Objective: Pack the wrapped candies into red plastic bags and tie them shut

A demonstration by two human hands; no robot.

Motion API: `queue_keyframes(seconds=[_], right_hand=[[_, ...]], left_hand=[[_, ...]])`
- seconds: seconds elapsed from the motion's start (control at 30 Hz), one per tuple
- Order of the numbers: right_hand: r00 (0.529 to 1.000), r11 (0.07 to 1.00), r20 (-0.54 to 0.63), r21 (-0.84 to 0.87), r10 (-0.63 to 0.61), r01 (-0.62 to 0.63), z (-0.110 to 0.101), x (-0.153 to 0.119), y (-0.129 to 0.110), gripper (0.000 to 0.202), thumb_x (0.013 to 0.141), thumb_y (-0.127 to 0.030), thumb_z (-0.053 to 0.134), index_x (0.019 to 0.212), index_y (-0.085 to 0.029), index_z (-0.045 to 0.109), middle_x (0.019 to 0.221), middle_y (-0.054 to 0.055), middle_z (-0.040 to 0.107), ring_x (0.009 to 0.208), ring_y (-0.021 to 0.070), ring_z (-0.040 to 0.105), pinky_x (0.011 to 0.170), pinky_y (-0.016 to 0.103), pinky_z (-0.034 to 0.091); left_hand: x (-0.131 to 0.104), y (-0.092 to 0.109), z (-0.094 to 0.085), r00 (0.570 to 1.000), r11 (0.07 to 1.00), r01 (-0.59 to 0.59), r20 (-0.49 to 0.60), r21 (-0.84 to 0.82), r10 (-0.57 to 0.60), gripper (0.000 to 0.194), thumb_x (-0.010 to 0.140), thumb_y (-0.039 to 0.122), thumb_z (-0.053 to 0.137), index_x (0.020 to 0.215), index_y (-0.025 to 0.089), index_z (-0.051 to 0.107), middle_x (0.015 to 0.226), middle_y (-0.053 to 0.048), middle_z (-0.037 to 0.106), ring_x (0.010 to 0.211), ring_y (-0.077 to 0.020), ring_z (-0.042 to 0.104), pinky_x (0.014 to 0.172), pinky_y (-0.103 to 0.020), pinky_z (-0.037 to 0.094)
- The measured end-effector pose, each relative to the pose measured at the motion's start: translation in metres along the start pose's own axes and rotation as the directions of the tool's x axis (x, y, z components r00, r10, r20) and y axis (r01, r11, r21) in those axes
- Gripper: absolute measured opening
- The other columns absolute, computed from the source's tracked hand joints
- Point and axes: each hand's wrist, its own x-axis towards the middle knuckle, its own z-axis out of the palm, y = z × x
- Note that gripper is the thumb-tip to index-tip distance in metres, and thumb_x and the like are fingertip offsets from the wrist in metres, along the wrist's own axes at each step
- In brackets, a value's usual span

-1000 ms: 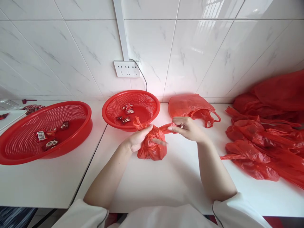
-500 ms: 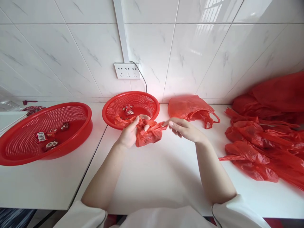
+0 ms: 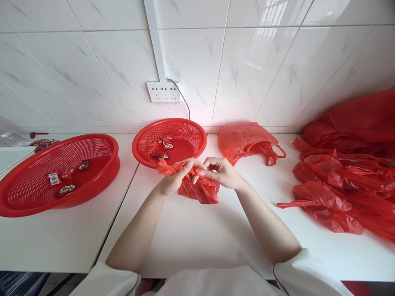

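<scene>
A small red plastic bag [image 3: 200, 190] hangs bunched between my hands, over the table just in front of the middle basket. My left hand [image 3: 176, 177] is closed round its gathered top, and a crumpled end sticks out to the left. Close beside it, my right hand [image 3: 224, 172] pinches the bag's twisted plastic between thumb and fingers. The red middle basket [image 3: 188, 128] holds several small wrapped pieces [image 3: 166, 141]. What is inside the bag cannot be seen.
A larger red basket [image 3: 101, 187] with several wrapped pieces stands at the left. Behind my right hand lies a red bag with handles [image 3: 239, 139]. Many red bags [image 3: 333, 185] are heaped at the right. A socket strip [image 3: 163, 92] is on the tiled wall.
My right hand has moved left and down, up against my left hand. The bag hangs slightly lower and further right, and more pieces show in the middle basket.
</scene>
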Motion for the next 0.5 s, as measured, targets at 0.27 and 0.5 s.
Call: queue_keyframes(seconds=[0.27,0.5], right_hand=[[0.991,0.994,0.126,-0.094,-0.038,0.05,0.009,-0.004,-0.011,0.021,0.086,-0.037,0.062,0.081,-0.017,0.062,0.074,0.001,0.06,0.061,0.0108,0.05,0.057,0.025,0.041],[0.987,0.981,0.161,0.191,0.005,-0.036,0.012,-0.001,-0.006,0.028,0.087,-0.046,0.059,0.087,-0.018,0.064,0.082,0.002,0.064,0.075,0.0159,0.06,0.072,0.031,0.05]], left_hand=[[-0.006,0.002,-0.019,0.955,0.937,0.083,-0.294,0.338,0.022,0.041,0.092,0.047,0.047,0.114,0.019,0.067,0.101,-0.009,0.071,0.096,-0.0224,0.064,0.083,-0.031,0.049],[-0.007,0.007,-0.011,0.93,0.997,0.076,-0.358,-0.015,-0.077,0.031,0.091,0.044,0.053,0.1,0.02,0.071,0.081,-0.003,0.071,0.075,-0.0153,0.064,0.072,-0.026,0.05]])
